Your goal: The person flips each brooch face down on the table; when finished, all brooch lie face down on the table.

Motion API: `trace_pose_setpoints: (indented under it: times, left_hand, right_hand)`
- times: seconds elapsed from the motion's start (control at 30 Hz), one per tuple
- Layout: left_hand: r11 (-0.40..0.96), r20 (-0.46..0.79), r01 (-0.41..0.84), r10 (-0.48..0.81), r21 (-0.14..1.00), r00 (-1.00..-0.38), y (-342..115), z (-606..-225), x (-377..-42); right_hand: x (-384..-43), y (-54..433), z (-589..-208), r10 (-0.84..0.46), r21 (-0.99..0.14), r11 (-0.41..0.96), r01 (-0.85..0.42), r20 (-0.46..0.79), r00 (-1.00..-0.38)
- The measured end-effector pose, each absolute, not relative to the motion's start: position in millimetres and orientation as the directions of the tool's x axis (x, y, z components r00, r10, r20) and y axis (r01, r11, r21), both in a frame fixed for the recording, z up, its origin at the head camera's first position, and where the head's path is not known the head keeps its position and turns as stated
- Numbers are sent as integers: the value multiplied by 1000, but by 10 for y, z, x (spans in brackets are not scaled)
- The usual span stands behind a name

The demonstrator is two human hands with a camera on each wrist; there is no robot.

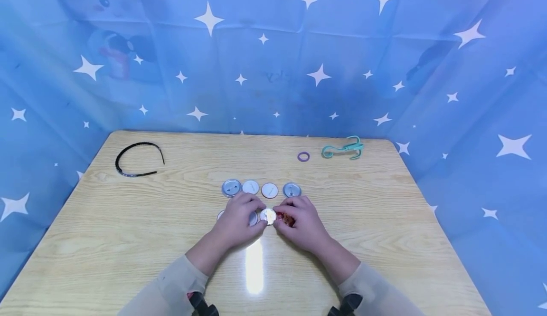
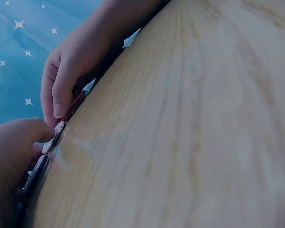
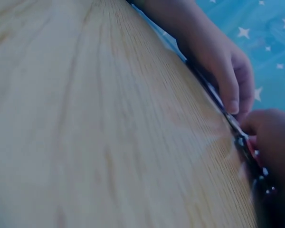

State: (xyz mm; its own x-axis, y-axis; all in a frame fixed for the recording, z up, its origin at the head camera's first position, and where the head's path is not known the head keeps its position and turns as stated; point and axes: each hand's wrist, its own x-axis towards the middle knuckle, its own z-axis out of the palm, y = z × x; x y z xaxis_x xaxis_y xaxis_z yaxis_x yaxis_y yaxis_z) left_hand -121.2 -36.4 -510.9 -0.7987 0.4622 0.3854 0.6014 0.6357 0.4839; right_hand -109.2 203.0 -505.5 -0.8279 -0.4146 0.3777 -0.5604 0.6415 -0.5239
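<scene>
A round white button badge (image 1: 268,216) with a yellowish patch lies on the table between my two hands. My left hand (image 1: 242,217) holds its left side with thumb and curved fingers. From the other side, my right hand (image 1: 301,221) grips the badge's right edge. A red and brown badge (image 1: 286,219) shows partly beneath the right hand. Under the left hand, a silvery badge (image 1: 253,218) and the rim of another badge (image 1: 220,215) peek out. In the left wrist view the white badge (image 2: 53,137) appears nearly edge-on at the fingertips.
Behind the hands runs a row of badges: a silver one (image 1: 231,188), two white ones (image 1: 250,187) and another silver one (image 1: 292,190). Farther back lie a black headband (image 1: 138,173), a purple hair tie (image 1: 303,157) and a teal hair clip (image 1: 343,148). A starry blue curtain (image 1: 273,88) hangs behind.
</scene>
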Motion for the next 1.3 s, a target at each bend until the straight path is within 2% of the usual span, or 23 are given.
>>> trace_pose_setpoints:
  times: [0.4,0.8,1.07,1.3]
  left_hand:
    - [646,363,568,437,510,-823,-358,-5144,-1229]
    - [621,369,560,421,548,-828,-343,-5123,-1220]
    - [593,375,550,403,587,-835,-338,-5099,-1205]
    - [564,429,594,410,574,-805,-335,-5093,-1205]
  right_hand:
    - [-1087,2000,-5081,-407,-492,675,-550,375,-833]
    - [-1089,1996,-5069,-376,-560,644,-521,361,-853]
    - [-1099,2003,-5071,-390,-559,592,-581,432,-813]
    - [-1141,2008,-5114,-415,-539,546,-641,491,-766]
